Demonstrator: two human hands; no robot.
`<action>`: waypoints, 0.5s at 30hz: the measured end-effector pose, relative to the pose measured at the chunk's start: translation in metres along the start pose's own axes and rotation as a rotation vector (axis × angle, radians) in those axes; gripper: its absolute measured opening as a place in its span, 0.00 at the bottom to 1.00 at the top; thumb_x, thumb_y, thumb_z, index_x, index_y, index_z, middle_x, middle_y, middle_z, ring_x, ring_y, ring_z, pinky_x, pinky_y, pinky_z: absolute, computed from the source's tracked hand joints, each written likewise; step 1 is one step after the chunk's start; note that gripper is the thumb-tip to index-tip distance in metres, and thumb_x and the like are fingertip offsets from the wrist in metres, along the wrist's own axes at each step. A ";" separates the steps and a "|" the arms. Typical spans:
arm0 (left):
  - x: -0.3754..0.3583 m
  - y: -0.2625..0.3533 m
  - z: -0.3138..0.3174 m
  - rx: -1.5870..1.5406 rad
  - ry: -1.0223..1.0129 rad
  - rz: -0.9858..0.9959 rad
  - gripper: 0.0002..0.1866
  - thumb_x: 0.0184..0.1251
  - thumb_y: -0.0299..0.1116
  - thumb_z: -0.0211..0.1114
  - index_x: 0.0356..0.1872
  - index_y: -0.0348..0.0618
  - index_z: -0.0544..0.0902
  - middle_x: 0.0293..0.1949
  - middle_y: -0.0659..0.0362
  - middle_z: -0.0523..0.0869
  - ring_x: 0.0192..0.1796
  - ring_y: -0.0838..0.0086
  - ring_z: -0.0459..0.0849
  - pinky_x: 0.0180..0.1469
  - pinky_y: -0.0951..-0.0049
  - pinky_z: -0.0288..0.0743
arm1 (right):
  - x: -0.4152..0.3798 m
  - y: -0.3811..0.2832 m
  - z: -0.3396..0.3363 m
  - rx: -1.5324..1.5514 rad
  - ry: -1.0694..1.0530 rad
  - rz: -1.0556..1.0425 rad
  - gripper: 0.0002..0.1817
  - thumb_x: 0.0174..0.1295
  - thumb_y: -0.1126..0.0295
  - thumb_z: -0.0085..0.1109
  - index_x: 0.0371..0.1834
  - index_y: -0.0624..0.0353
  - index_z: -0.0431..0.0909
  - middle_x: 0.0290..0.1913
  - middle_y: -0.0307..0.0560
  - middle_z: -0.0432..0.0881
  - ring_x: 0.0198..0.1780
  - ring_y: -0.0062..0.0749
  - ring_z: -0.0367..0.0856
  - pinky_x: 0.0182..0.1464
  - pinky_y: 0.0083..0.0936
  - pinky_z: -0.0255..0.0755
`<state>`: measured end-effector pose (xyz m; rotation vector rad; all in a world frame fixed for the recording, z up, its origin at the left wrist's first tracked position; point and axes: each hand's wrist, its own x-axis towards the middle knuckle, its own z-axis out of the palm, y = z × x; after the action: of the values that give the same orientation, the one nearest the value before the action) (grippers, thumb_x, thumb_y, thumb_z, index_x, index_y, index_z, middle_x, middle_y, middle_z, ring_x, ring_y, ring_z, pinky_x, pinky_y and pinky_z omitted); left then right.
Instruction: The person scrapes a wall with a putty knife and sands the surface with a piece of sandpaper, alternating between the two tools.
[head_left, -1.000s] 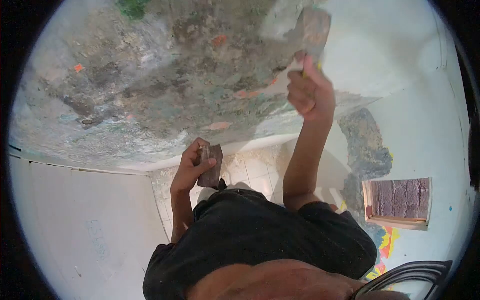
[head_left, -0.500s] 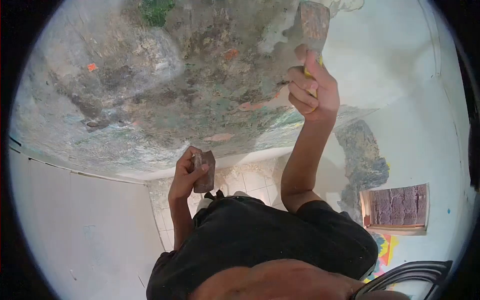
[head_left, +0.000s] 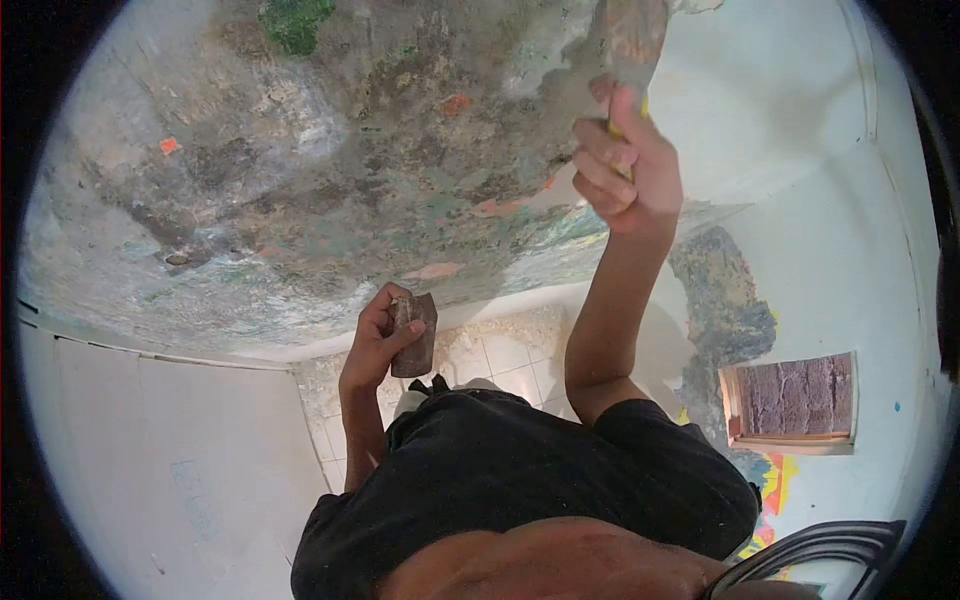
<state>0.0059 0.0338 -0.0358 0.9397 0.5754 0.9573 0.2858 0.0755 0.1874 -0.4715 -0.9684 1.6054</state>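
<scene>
My right hand is raised, its fingers wrapped round the yellow handle of a scraper. The wide, stained blade points up and overlaps the boundary between the patchy wall and its pale paint; it is slightly blurred. Lower down, my left hand grips a flat, brown, roughly rectangular piece, with the thumb across its face and the fingers behind. What kind of piece it is I cannot tell. Grey, green and orange patches show on the wall in front of me.
Pale paint covers the right part of the wall. A small framed opening shows rough blocks behind it, beside a bare grey patch. Whitish debris lies on the tiled floor along the wall. Dark cables hang at lower right.
My right hand and the scraper have shifted slightly upward, the blade now reaching the top edge of view. My left hand has moved a little with its brown piece. Both grips are kept.
</scene>
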 end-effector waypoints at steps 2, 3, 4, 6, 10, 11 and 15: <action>-0.002 -0.001 -0.002 0.013 0.002 0.024 0.14 0.62 0.25 0.70 0.45 0.44 0.73 0.35 0.65 0.82 0.38 0.83 0.78 0.42 0.79 0.72 | -0.001 0.008 -0.002 0.054 -0.065 0.026 0.10 0.80 0.56 0.38 0.47 0.48 0.66 0.18 0.30 0.63 0.10 0.13 0.56 0.08 0.13 0.50; -0.001 -0.001 -0.004 0.003 0.012 0.028 0.14 0.63 0.25 0.70 0.45 0.45 0.73 0.35 0.65 0.82 0.38 0.83 0.78 0.42 0.79 0.72 | 0.002 0.004 -0.003 0.048 -0.088 0.018 0.11 0.80 0.56 0.38 0.47 0.48 0.66 0.19 0.30 0.63 0.10 0.13 0.56 0.08 0.13 0.50; -0.002 -0.002 -0.007 -0.007 0.022 0.026 0.14 0.63 0.25 0.69 0.45 0.45 0.73 0.35 0.65 0.82 0.38 0.83 0.78 0.42 0.79 0.72 | 0.004 -0.001 -0.003 0.044 -0.106 0.012 0.11 0.80 0.57 0.37 0.47 0.49 0.66 0.19 0.31 0.63 0.09 0.13 0.56 0.08 0.13 0.50; -0.009 -0.004 -0.006 -0.015 0.038 -0.004 0.14 0.63 0.25 0.69 0.45 0.45 0.73 0.35 0.65 0.82 0.38 0.83 0.78 0.41 0.79 0.72 | 0.004 -0.002 -0.005 0.093 -0.158 0.018 0.11 0.80 0.57 0.36 0.48 0.49 0.66 0.19 0.32 0.64 0.10 0.14 0.56 0.07 0.14 0.51; -0.010 0.000 -0.012 0.025 0.039 0.033 0.15 0.63 0.25 0.69 0.46 0.45 0.73 0.35 0.65 0.82 0.38 0.83 0.78 0.41 0.79 0.72 | 0.006 0.004 -0.014 0.083 -0.165 -0.002 0.12 0.80 0.57 0.36 0.48 0.50 0.66 0.19 0.32 0.64 0.10 0.15 0.57 0.07 0.14 0.51; -0.011 0.001 -0.014 0.041 0.031 0.049 0.15 0.63 0.25 0.69 0.46 0.45 0.73 0.35 0.65 0.82 0.38 0.84 0.78 0.41 0.79 0.72 | 0.010 0.001 -0.007 0.087 -0.165 -0.017 0.12 0.80 0.57 0.36 0.48 0.49 0.66 0.19 0.32 0.64 0.10 0.15 0.57 0.07 0.14 0.51; -0.012 0.005 -0.012 -0.008 0.027 0.019 0.14 0.63 0.25 0.70 0.45 0.45 0.74 0.35 0.65 0.82 0.38 0.83 0.78 0.42 0.78 0.73 | 0.001 0.007 -0.008 0.078 -0.057 -0.002 0.12 0.80 0.57 0.36 0.50 0.50 0.67 0.19 0.33 0.64 0.11 0.16 0.57 0.08 0.14 0.51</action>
<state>-0.0109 0.0297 -0.0373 0.9273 0.5857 0.9897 0.2874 0.0785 0.1779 -0.3732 -0.9449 1.6562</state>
